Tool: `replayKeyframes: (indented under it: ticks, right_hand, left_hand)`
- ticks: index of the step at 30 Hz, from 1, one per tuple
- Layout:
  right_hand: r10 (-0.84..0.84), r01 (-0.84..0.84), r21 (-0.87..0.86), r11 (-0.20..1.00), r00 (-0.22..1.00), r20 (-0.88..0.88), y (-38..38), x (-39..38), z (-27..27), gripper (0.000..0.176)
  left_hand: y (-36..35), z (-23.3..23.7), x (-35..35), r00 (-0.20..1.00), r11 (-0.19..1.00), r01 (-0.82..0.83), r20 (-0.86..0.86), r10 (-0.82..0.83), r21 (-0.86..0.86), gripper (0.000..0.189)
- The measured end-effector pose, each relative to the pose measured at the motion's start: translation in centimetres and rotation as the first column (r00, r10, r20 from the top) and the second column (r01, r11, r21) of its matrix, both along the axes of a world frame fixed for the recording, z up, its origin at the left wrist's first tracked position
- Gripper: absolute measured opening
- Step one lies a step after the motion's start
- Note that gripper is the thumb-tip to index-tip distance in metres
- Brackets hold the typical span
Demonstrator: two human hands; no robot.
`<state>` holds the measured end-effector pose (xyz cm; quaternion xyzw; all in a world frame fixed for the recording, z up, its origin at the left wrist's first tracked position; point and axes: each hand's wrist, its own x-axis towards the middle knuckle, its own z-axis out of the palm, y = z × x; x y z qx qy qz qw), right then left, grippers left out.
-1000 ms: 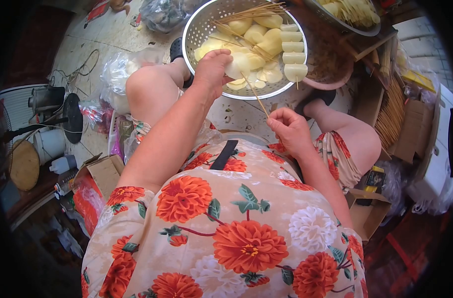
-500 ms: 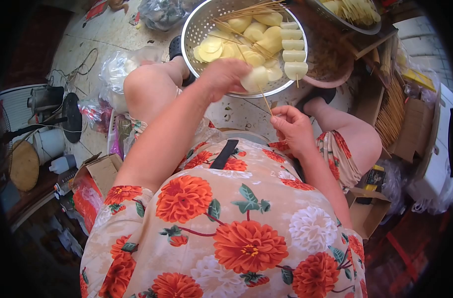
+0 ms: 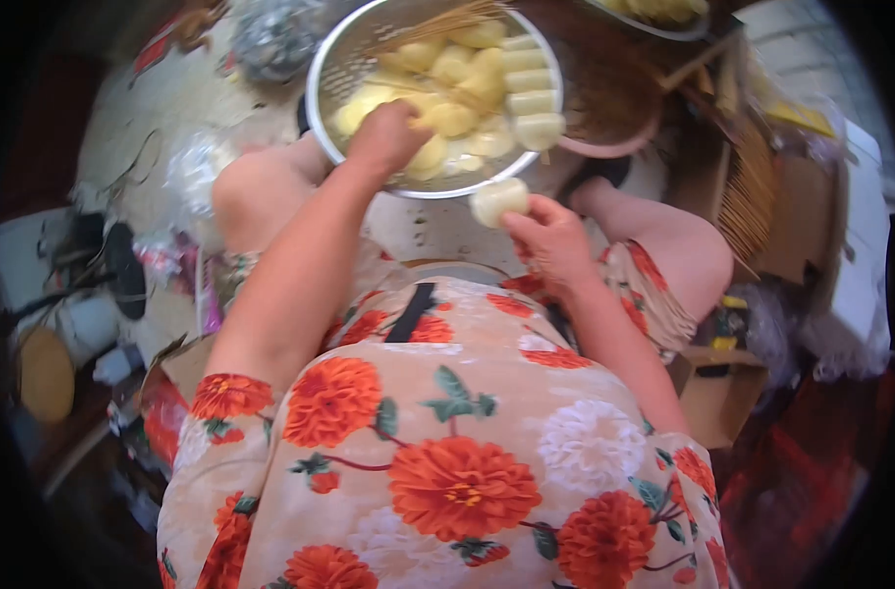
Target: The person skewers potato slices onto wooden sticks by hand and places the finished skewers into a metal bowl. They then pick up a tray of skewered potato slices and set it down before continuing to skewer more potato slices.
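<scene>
My right hand (image 3: 550, 240) is closed, thumb and fingers pinching a skewer of pale potato slices (image 3: 498, 202) just outside the near rim of a perforated metal colander (image 3: 317, 93). The stick itself is mostly hidden behind the slices and fingers. My left hand (image 3: 388, 137) reaches over the colander's near left side, among loose potato slices (image 3: 449, 120). Its fingertips are blurred and partly hidden, so I cannot make out a grip. Finished-looking rows of potato pieces (image 3: 531, 102) lie along the colander's right side. Thin bamboo sticks (image 3: 447, 25) rest across the far rim.
A pink basin (image 3: 619, 137) stands right of the colander, with another metal bowl (image 3: 653, 18) beyond it. Bundled sticks (image 3: 747, 211) and an open cardboard box (image 3: 717, 393) are at the right. Plastic bags (image 3: 197, 172) and a round wooden board (image 3: 45, 361) lie left.
My left hand has let go of the slices on the skewer and moved left into the colander. My right hand now holds the skewer alone, slightly higher. The view has shifted.
</scene>
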<state>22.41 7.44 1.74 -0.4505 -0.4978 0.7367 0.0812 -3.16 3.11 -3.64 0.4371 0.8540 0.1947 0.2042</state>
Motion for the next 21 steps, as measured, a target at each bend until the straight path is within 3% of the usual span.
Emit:
replayKeyframes:
  ticks: [2, 5, 10, 20, 21]
  right_hand:
    - [-0.018, 0.017, 0.012, 1.000, 0.999, 0.033, 0.0, 0.1, -0.1, 0.018]
    - [-0.003, 0.002, 0.088, 0.996, 1.000, 0.007, -0.3, 0.5, -0.5, 0.022]
    - [-0.059, 0.059, 0.008, 0.998, 0.997, -0.051, -0.2, 0.5, -1.1, 0.016]
    - [0.013, -0.004, 0.119, 0.993, 0.997, -0.078, -0.4, 0.4, -2.1, 0.015]
    - [0.030, -0.022, 0.129, 0.991, 0.998, -0.059, -0.4, 0.4, -2.1, 0.016]
  left_hand:
    - [0.1, -0.1, 0.7, 0.996, 0.984, 0.077, -0.029, -0.083, -0.162, 0.040]
    - [0.5, -1.3, 0.9, 0.979, 0.974, 0.141, -0.118, -0.163, -0.176, 0.032]
    - [1.1, -0.8, 1.0, 0.972, 0.959, 0.140, -0.152, -0.181, -0.246, 0.021]
    - [0.4, -0.5, 0.7, 0.947, 0.973, 0.120, -0.272, -0.172, -0.195, 0.012]
    - [0.2, -1.3, -0.4, 0.966, 0.988, 0.100, -0.228, -0.125, -0.118, 0.011]
